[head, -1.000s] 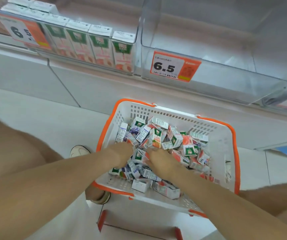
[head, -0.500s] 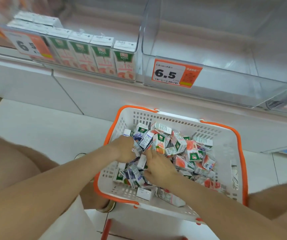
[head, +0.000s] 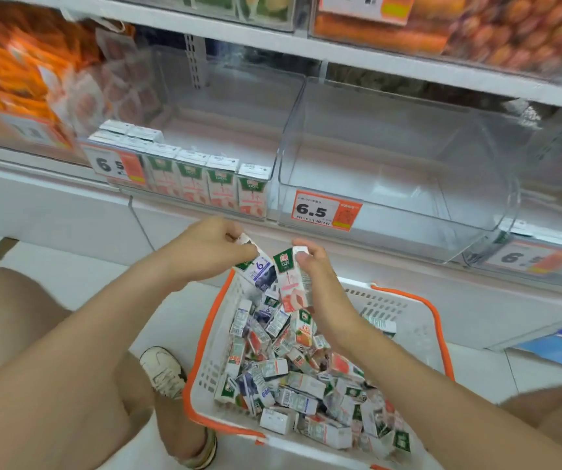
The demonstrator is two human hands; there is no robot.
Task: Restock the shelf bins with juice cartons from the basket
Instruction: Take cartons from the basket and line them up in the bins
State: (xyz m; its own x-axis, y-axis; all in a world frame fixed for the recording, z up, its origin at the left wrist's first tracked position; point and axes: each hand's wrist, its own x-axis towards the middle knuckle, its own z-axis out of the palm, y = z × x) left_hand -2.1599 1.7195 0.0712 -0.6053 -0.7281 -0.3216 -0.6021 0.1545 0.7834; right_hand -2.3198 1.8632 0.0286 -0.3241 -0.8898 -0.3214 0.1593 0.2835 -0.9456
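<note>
Over the white plastic basket with orange rim (head: 209, 330), the grip of the left hand (head: 209, 250) pinches a purple-and-white juice carton (head: 259, 268). That of the right hand (head: 316, 279) pinches a pink peach carton (head: 293, 286). Both are held near the top, likely to sort flavours: pink matches the half-filled clear shelf bin (head: 232, 137).
</note>
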